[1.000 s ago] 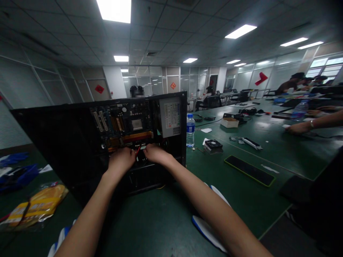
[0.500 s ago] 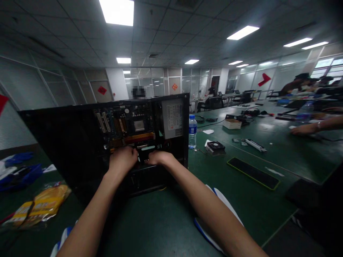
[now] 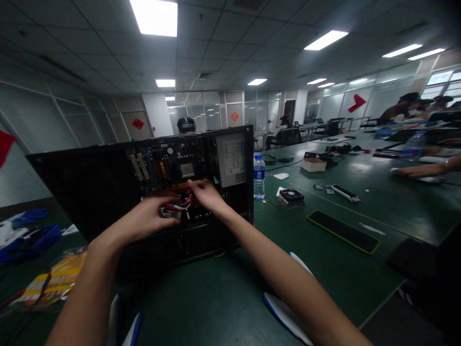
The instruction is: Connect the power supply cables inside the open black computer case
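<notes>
A black computer case (image 3: 82, 187) stands upright with its side open towards me. Inside it are a motherboard (image 3: 187, 169) and, at the upper right, a silver power supply (image 3: 231, 161). My left hand (image 3: 153, 211) curls round a bundle of coloured cables (image 3: 178, 205), thumb below and fingers above. My right hand (image 3: 206, 193) pinches the same bundle near its upper right end, just under the motherboard's socket. The ends of the cables are hidden behind my fingers.
Right of the case stand a water bottle (image 3: 258, 177) and a cooling fan (image 3: 291, 196). Beyond lie a black strip with a green edge (image 3: 342, 231) and a small box (image 3: 313, 165). A yellow packet (image 3: 59, 281) lies left. Another person's hand (image 3: 419, 170) rests at far right.
Both hands have risen from the lower inside of the case. The coloured cable bundle now shows between them, and my left hand has turned with its thumb below.
</notes>
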Motion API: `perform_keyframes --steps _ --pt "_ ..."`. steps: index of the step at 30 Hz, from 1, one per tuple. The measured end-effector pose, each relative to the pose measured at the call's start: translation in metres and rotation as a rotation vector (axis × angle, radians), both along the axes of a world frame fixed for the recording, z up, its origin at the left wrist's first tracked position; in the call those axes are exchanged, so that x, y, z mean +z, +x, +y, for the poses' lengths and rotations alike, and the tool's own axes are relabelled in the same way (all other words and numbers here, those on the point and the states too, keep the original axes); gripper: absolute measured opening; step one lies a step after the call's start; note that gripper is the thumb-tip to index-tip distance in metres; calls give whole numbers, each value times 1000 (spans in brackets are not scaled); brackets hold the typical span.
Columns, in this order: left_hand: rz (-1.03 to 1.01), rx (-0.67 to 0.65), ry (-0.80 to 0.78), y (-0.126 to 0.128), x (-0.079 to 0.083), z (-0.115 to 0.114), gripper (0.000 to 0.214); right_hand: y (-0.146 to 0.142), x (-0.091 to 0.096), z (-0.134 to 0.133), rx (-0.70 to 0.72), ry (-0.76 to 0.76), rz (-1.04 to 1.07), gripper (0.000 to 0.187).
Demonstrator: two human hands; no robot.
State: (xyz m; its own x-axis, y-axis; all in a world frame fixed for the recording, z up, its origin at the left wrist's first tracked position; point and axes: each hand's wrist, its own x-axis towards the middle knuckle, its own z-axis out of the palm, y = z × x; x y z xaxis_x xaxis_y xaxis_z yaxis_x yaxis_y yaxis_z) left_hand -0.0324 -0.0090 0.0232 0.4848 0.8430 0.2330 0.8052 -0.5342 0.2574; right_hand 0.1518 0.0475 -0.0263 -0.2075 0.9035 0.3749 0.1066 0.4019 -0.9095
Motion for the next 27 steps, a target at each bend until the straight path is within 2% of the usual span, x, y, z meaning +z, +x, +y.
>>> perform_keyframes --steps 3,6,10,13,16,20,23,25,27 --pt "-74 54 225 -6 6 2 46 3 11 -11 103 -81 103 38" --pt "-145 90 410 -4 12 -2 43 12 19 -23 177 12 -20 44" --pt "-90 49 525 9 16 -15 47 25 31 -43 197 205 -270 57" --pt "-74 -9 600 25 15 -26 51 30 42 -59 134 313 -292 58" --pt "-87 -35 680 41 15 -37 56 33 50 -67 114 326 -283 50" --pt "-164 55 748 51 18 -46 63 36 54 -69 135 269 -235 37" --pt "-359 181 694 48 20 -45 67 40 59 -71 79 261 -147 32" --pt "-510 218 516 44 21 -42 66 43 62 -74 49 274 -86 31" --pt "-634 201 266 41 22 -40 60 46 65 -75 54 289 -31 30"
